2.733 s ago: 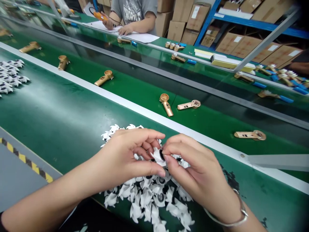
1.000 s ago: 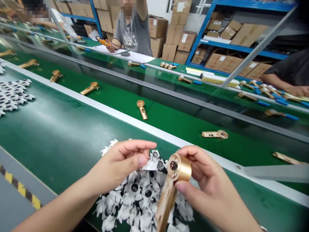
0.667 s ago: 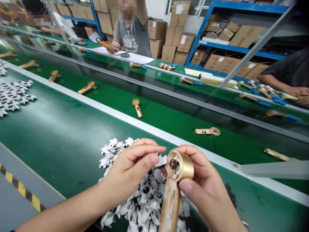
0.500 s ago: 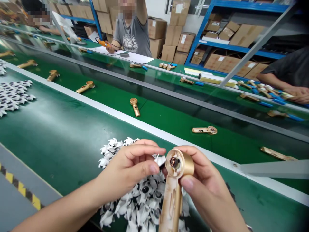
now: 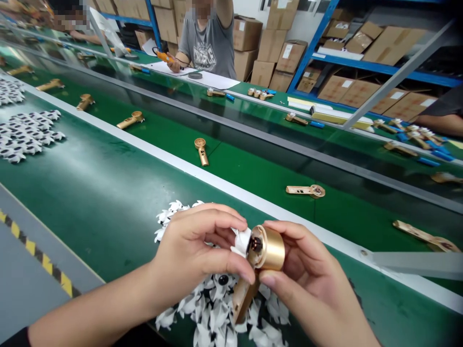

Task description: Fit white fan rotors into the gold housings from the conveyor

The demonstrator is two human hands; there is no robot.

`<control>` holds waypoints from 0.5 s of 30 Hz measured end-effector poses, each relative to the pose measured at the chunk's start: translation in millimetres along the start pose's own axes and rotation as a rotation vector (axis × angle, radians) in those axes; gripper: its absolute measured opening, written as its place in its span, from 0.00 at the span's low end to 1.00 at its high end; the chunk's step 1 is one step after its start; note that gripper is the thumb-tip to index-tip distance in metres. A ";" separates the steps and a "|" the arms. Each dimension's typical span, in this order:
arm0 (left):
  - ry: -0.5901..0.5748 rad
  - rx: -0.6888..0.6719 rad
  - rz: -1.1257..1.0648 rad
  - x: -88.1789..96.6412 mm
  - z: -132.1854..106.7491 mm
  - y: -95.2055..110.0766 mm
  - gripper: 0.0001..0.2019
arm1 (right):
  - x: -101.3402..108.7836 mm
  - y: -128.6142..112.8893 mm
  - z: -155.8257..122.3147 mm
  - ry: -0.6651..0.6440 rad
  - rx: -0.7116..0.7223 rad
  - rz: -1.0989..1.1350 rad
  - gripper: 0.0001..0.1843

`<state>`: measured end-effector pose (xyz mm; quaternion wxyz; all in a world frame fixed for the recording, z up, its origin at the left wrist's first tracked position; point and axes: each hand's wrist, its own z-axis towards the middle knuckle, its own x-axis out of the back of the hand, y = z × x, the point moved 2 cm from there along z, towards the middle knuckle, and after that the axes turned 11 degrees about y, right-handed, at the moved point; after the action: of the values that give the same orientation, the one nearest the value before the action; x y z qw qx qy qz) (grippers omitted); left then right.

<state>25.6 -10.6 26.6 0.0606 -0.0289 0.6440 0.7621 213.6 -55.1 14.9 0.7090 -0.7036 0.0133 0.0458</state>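
Between the thumb and fingers of my left hand is a white fan impeller, its dark hub facing the motor. My right hand grips the round head of a gold handheld fan housing. Copper windings of the motor show in the open face of the head. The impeller is right at the motor; whether it sits on the shaft I cannot tell. Below, the housing's handle points down over a pile of white impellers, which my left hand partly hides.
Gold fan housings lie spaced along the green conveyor belt, beyond a white rail. More impellers sit in rows at the left. A grey metal bar juts in at right. Across the line, a person holds an orange tool.
My left hand has brought the impeller up against the motor, turning its hub toward it. My right hand has rotated the housing, so its head now faces left.
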 end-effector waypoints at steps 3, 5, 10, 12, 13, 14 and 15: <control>0.007 -0.179 0.117 0.7 1.8 4.0 0.23 | 0.6 -0.1 1.1 0.028 0.044 -0.080 0.26; 0.003 -0.243 0.157 1.1 2.8 5.0 0.22 | 0.9 -1.0 1.5 0.053 0.084 -0.136 0.26; -0.013 -0.343 0.192 2.1 3.7 5.2 0.21 | 0.3 -2.9 1.5 0.068 0.131 -0.180 0.26; -0.023 -0.358 0.188 2.4 4.0 4.6 0.21 | 0.2 -2.7 1.3 0.051 0.113 -0.169 0.26; -0.029 -0.363 0.186 2.5 4.2 4.4 0.21 | 0.3 -2.6 1.2 0.044 0.105 -0.163 0.26; -0.038 -0.373 0.187 2.6 4.6 4.3 0.21 | 0.6 -2.4 1.0 0.037 0.096 -0.157 0.26; -0.045 -0.388 0.186 2.7 5.0 4.4 0.22 | 1.0 -2.2 0.9 0.032 0.085 -0.152 0.25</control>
<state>22.5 -6.2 31.4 -0.0025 0.0367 0.4835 0.8746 214.7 -54.2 17.0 0.7395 -0.6723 -0.0270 -0.0201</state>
